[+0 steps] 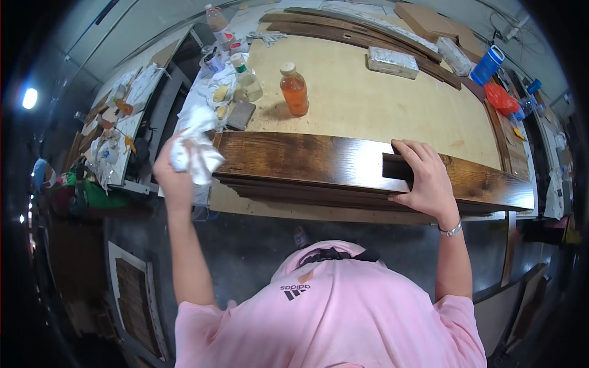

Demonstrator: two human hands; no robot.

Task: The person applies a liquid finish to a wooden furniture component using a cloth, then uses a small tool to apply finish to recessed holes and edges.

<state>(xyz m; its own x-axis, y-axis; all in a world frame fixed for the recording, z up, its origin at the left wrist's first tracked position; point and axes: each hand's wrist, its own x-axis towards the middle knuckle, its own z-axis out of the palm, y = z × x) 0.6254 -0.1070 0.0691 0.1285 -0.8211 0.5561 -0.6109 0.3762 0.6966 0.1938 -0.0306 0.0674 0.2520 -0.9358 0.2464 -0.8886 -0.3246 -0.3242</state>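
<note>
My left hand (164,167) is closed round a crumpled white cloth (199,153), slightly blurred, at the left end of a dark brown, glossy wooden board (294,158). Under this board lies a stack of similar boards (307,197) along the table's near edge. With its fingers over the far edge and its thumb at the near edge, my right hand (426,178) grips the board beside a rectangular cutout (394,168). Just beyond the board's left part stand a bottle of orange liquid (294,95) and a clear bottle (248,86), with a grey block (240,115) near them.
Long brown strips (343,35) lie across the back of the wooden tabletop (343,104), near a wrapped white block (392,62). A blue jug (487,65) and a red plastic bag (500,99) are at the far right. Another cluttered table (138,92) stands at left.
</note>
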